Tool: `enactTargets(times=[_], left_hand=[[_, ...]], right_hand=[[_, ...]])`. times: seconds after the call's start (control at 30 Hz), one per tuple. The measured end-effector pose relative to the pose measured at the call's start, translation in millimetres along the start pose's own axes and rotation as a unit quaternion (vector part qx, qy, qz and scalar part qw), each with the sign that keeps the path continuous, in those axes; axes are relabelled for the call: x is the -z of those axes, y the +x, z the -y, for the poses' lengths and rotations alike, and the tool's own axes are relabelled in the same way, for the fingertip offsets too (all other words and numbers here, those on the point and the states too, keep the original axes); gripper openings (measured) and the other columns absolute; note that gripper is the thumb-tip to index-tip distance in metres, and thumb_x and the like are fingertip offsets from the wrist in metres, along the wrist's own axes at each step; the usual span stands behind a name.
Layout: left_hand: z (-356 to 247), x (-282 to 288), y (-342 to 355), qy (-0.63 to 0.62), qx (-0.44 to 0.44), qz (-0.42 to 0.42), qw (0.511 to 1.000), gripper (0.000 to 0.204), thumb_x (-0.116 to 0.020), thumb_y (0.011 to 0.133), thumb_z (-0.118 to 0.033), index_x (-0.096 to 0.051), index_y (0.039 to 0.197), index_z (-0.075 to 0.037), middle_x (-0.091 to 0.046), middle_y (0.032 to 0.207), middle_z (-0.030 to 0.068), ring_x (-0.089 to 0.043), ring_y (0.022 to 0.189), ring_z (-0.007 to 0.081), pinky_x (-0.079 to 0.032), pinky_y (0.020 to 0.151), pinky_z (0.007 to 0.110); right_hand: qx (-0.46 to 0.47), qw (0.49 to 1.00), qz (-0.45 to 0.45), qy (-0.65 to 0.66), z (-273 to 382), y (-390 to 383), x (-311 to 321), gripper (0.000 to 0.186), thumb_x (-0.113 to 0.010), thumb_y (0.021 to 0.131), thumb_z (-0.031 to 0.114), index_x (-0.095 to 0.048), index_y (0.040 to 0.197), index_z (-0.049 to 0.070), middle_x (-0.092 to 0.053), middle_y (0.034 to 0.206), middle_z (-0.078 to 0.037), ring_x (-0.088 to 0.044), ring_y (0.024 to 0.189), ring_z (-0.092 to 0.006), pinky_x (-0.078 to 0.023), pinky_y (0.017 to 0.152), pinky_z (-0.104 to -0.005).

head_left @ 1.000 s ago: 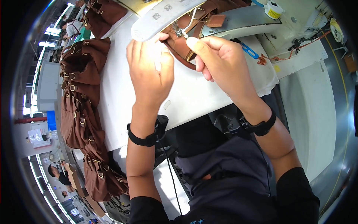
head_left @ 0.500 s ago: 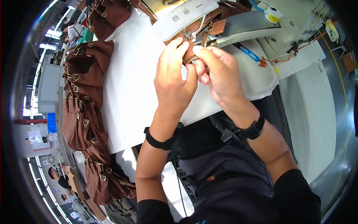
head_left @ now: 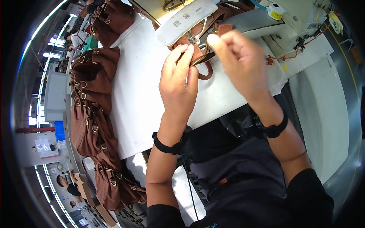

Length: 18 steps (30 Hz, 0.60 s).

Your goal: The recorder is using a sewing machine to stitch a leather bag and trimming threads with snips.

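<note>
My left hand grips a brown leather bag piece with a brass zipper along its edge, under the head of a sewing machine. The presser foot is just beyond my fingertips. My right hand, blurred, is raised to the right of the zipper, thumb and fingers curled together near its upper end; what they pinch is unclear. A rolled leather handle curves out below the piece onto the white worktop.
Several brown bags line the left edge. The machine bed carries a white oiler; an orange cord runs at the right. Co-workers are at the upper left, others at lower left.
My left hand has moved right from a second ago onto the leather by the zipper. My right hand has lifted up and right over the last half second, uncovering the handle loop.
</note>
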<state>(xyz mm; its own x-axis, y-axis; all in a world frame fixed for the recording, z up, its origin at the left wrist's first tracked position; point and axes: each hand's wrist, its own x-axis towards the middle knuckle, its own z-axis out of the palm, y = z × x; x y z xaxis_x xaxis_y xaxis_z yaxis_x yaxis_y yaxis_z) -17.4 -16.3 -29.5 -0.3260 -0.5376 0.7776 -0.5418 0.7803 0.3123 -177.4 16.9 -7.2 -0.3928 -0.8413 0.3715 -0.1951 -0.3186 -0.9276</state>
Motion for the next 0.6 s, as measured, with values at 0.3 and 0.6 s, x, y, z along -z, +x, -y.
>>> enactTargets(times=[0.3,0.6], left_hand=[[1.5,-2.0,1.7,-0.035,-0.018,-0.014,0.999,0.032,-0.068,0.087,0.010,-0.073,0.117,-0.001,-0.074,0.117,0.0155,-0.068,0.117,0.0328,-0.054,0.103,0.040],[2.5,-1.2,0.8,-0.040,-0.019,-0.017,0.999,0.030,-0.067,0.089,0.010,-0.073,0.116,-0.002,-0.075,0.117,0.0135,-0.070,0.116,0.0272,-0.053,0.103,0.038]], right_hand=[[-0.001,0.985,0.146,-0.093,23.8,41.7,18.9,0.022,-0.062,0.097,0.019,-0.073,0.098,0.000,-0.075,0.083,-0.012,-0.068,0.069,-0.0241,-0.053,0.063,-0.0345],[0.088,0.992,-0.026,-0.089,2.1,15.5,-3.1,0.036,-0.066,0.092,0.022,-0.055,0.068,-0.002,-0.056,0.056,-0.014,-0.057,0.048,-0.0286,-0.046,0.051,-0.0391]])
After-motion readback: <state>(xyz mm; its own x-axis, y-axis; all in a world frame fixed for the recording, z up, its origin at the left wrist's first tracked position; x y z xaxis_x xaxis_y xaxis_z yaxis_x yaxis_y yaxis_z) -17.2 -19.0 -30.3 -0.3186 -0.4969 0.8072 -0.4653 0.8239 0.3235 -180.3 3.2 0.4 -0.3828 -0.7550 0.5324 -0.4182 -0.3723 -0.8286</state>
